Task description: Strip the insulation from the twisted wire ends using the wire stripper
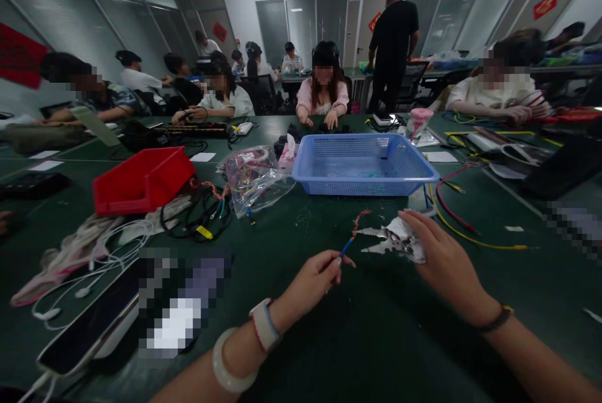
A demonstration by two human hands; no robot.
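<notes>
Pinched between the fingers of my left hand [310, 277] is a short blue wire [347, 247], with its twisted bare copper strands sticking up at the far end. My right hand [442, 259] is closed around a pair of wire strippers [392, 240]. Their silver jaws are parted and point left, close to the copper strands; I cannot tell whether they touch. White material covers the handles, and my palm hides part of them. Both hands are above the dark green table [376, 340], in front of a blue plastic basket [367, 185].
Left of the basket lie a clear bag of wires [251, 177], a tissue box [288, 155] and a red bin [141, 183]. A phone [94, 321] with white earphones [82, 292] lies at front left. Yellow wire [484, 242] stretches to the right. Several people sit across the table.
</notes>
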